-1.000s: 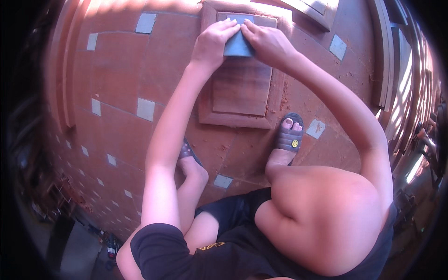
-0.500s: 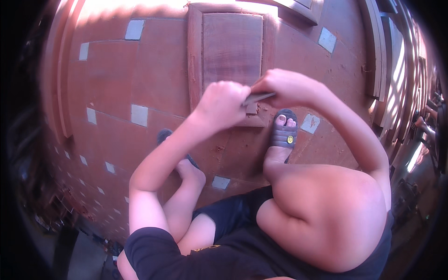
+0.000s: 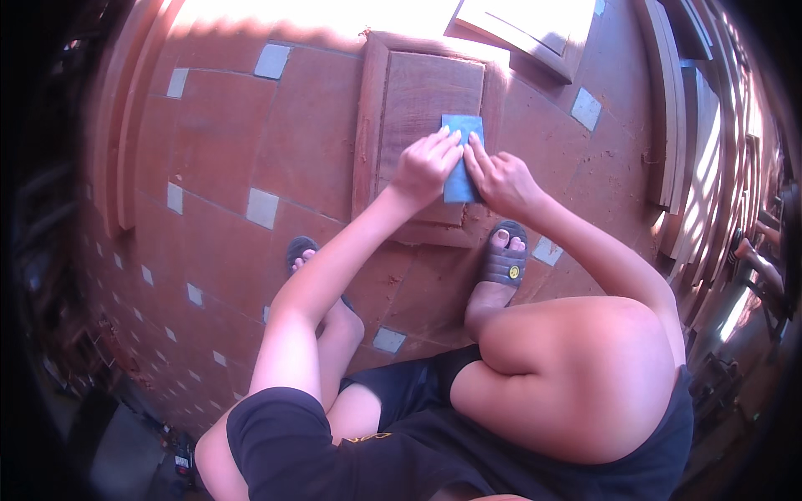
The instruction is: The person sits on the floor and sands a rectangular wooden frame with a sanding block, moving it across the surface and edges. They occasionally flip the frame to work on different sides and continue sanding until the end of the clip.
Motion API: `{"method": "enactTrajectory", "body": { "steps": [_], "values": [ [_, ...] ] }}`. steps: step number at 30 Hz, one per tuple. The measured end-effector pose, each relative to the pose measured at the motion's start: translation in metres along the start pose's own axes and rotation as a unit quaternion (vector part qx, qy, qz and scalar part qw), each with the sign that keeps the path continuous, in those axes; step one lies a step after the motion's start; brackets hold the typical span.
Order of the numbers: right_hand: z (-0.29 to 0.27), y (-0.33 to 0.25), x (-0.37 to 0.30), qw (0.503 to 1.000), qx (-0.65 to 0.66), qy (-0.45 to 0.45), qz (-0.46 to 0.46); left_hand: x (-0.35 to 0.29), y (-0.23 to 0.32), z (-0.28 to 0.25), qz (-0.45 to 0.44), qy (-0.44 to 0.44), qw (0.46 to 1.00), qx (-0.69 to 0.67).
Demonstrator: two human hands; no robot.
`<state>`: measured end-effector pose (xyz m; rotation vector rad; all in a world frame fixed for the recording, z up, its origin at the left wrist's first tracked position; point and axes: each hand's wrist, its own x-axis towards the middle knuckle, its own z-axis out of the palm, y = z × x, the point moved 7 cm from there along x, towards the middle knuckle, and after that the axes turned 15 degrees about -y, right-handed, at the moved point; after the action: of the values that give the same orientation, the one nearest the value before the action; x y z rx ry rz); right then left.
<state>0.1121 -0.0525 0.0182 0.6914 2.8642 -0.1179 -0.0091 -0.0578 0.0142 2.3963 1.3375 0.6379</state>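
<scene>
A rectangular piece of blue sandpaper (image 3: 462,179) is between my two hands, over the lower right part of a framed wooden door panel (image 3: 422,92). My left hand (image 3: 424,164) grips its left edge, fingertips pressed on the blue face. From the other side my right hand (image 3: 503,182) holds the right edge with stretched fingers lying on it. Both thumbs are mostly hidden. The panel lies flat on the tiled floor, with a raised reddish frame around a darker middle. Whether the sandpaper touches the wood I cannot tell.
Long wooden boards (image 3: 697,150) are stacked at the right. Another wooden frame (image 3: 535,37) lies at the far right, in bright light. More boards (image 3: 125,125) run along the left. My sandalled feet (image 3: 505,255) rest near the panel's close edge. Shavings dot the floor.
The sandpaper, seen edge-on before, now turns its blue face up. My fists have loosened into straighter fingers along its edges. The panel sits slightly lower and further right in view.
</scene>
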Motion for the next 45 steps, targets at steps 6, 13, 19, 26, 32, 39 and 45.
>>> {"method": "enactTrajectory", "body": {
  "steps": [6, 13, 19, 26, 32, 39, 45],
  "values": [
    [-0.043, -0.018, -0.028, 0.937, 0.318, -0.095, -0.109, -0.024, 0.033, -0.011, -0.010, -0.139, 0.971, -0.196],
    [-0.065, 0.123, 0.072, 0.963, 0.266, -0.008, 0.030, 0.100, -0.078, -0.026, -0.129, 0.141, 0.959, -0.210],
    [-0.034, 0.132, 0.091, 0.992, 0.071, 0.086, 0.059, 0.115, -0.107, -0.028, -0.189, 0.069, 0.968, -0.151],
    [-0.015, 0.020, 0.006, 0.995, 0.073, 0.066, -0.021, 0.005, -0.004, -0.001, -0.020, 0.047, 0.997, -0.050],
    [-0.030, -0.043, -0.044, 0.955, 0.226, -0.011, -0.192, -0.049, 0.064, -0.012, 0.033, -0.113, 0.977, -0.179],
    [-0.055, 0.084, 0.022, 0.939, 0.341, 0.013, -0.052, 0.059, -0.029, -0.008, -0.171, -0.026, 0.931, -0.322],
    [-0.032, 0.136, 0.051, 0.984, 0.117, 0.112, 0.075, 0.120, -0.071, -0.007, -0.072, 0.098, 0.989, -0.084]
  ]
}}
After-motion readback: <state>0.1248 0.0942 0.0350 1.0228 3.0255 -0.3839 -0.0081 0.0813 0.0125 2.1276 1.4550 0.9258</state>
